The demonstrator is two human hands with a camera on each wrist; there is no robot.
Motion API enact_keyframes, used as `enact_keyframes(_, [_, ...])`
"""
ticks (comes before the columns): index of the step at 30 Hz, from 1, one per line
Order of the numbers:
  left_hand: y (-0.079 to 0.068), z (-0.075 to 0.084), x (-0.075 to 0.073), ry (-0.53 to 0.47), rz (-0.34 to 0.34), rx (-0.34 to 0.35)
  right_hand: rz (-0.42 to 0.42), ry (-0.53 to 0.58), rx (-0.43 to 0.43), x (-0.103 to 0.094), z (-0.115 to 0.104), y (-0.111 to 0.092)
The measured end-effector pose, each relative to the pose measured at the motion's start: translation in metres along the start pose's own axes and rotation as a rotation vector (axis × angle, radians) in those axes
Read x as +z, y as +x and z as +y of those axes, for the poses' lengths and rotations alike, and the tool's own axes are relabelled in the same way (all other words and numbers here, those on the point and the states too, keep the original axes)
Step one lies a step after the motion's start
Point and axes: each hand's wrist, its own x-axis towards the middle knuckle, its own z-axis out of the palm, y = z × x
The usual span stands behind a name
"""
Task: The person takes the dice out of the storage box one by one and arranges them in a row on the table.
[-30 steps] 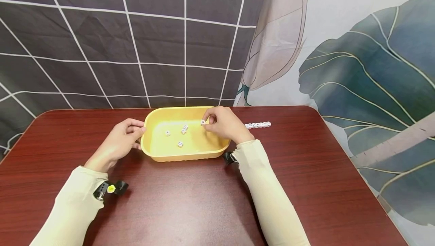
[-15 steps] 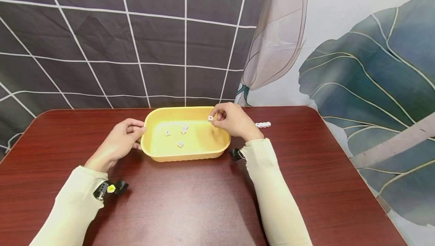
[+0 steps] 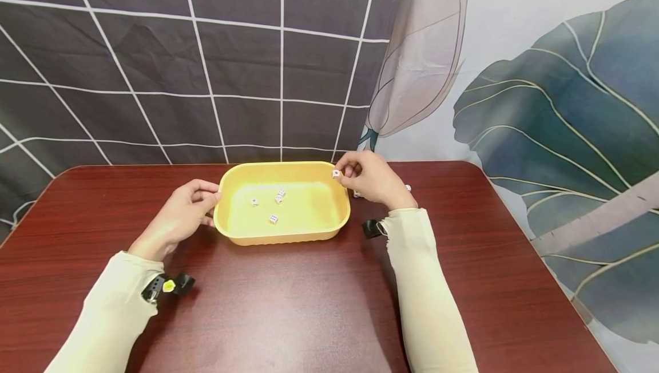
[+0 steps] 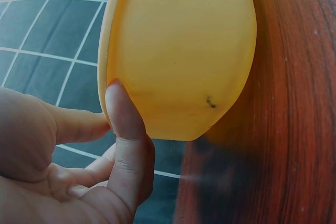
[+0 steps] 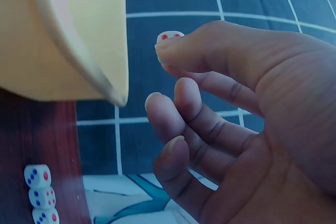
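Note:
A yellow oval tub [image 3: 283, 238] stands near the table's back edge. My left hand [image 3: 181, 213] pinches its left rim between thumb and fingers; the left wrist view shows the thumb on the tub's end wall [image 4: 178, 51]. My right hand [image 3: 374, 179] pinches a white die [image 3: 336, 173] between thumb and index finger, raised at the tub's right rim. In the right wrist view that die [image 5: 169, 36] shows red dots, partly covered by the thumb. Several dice lie on the tub floor, one die [image 3: 273, 219] nearest the front.
On the table right of the tub runs a row of dice, mostly hidden behind my right hand; its end die [image 3: 408, 187] shows, and more dice [image 5: 40, 198] appear in the right wrist view. A dark checked cloth [image 3: 247, 64] hangs behind the table [image 3: 288, 304].
My right hand has moved right and slightly up with the die, from above the tub's inside to its right rim. My left hand stays on the left rim.

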Motion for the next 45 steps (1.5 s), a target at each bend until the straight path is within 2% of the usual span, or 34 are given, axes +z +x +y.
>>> enact_keyframes(45, [-0.001, 0.003, 0.000, 0.010, 0.001, -0.003, 0.117, 0.003, 0.134, -0.046, 0.071, -0.028])
